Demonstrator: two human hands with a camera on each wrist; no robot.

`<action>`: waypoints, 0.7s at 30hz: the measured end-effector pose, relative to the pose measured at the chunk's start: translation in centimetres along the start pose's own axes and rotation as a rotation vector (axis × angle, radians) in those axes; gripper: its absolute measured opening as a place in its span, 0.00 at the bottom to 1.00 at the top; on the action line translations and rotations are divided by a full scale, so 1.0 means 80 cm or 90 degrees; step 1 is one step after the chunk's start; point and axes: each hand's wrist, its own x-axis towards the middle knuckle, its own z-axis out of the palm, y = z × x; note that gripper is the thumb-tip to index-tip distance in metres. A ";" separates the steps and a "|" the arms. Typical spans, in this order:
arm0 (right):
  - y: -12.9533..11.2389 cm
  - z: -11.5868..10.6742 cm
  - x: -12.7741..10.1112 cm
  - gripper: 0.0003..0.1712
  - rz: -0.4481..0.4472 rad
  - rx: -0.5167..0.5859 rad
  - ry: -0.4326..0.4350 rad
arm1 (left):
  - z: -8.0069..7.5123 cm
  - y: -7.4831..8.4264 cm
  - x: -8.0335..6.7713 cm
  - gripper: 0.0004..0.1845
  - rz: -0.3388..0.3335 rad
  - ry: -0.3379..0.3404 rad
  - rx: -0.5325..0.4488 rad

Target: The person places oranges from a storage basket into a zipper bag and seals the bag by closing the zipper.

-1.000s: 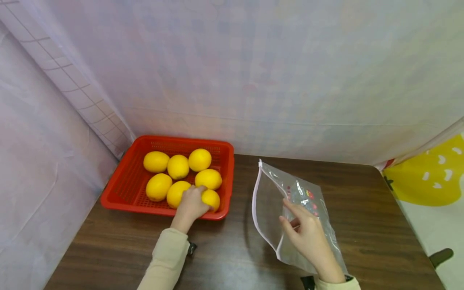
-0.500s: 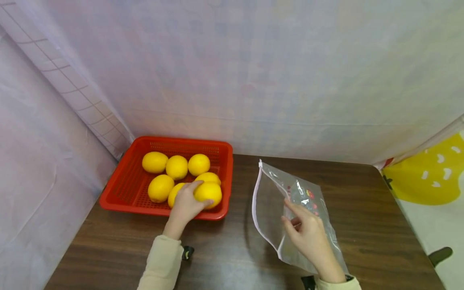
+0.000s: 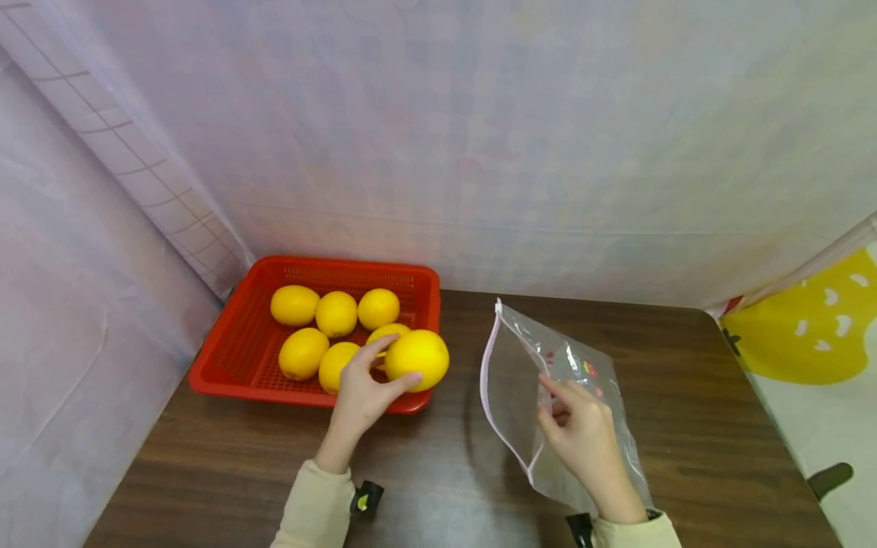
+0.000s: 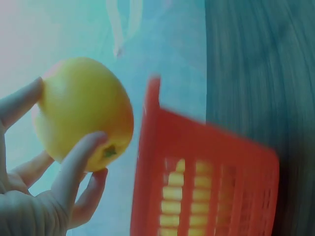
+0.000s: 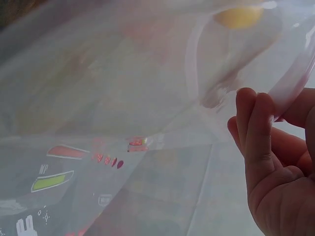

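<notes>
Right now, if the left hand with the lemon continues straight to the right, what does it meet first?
Probably the open mouth of the clear bag, which the right hand holds up; the table between looks bare. The left hand grips the lemon. Depth is uncertain.

dark wooden table [image 3: 685,426], red basket [image 3: 226,358], clear bag [image 3: 589,426]

The red perforated plastic basket [image 4: 197,177] is motion-blurred and cut off at the frame bottom in the left wrist view. The transparent zip-top plastic bag [image 5: 123,123] overruns every frame edge in the right wrist view.
</notes>
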 end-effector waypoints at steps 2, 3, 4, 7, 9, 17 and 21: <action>0.001 0.002 0.001 0.22 0.000 -0.001 -0.004 | 0.006 0.006 -0.003 0.30 -0.017 -0.024 -0.046; 0.001 0.002 0.001 0.22 0.001 -0.001 -0.007 | 0.009 0.009 -0.005 0.30 -0.026 -0.037 -0.066; 0.001 0.003 0.001 0.22 0.001 -0.002 -0.010 | 0.012 0.011 -0.006 0.31 -0.035 -0.049 -0.082; 0.002 0.005 0.001 0.22 -0.002 -0.001 -0.016 | 0.024 0.017 -0.009 0.31 -0.065 -0.092 -0.160; 0.001 0.006 0.001 0.22 -0.003 0.000 -0.019 | 0.033 0.021 -0.011 0.31 -0.091 -0.123 -0.226; -0.003 0.010 0.000 0.23 -0.005 -0.007 -0.042 | 0.066 0.030 -0.023 0.30 -0.143 -0.213 -0.351; -0.005 0.013 0.001 0.23 -0.005 0.000 -0.047 | 0.076 0.032 -0.026 0.29 -0.120 -0.214 -0.322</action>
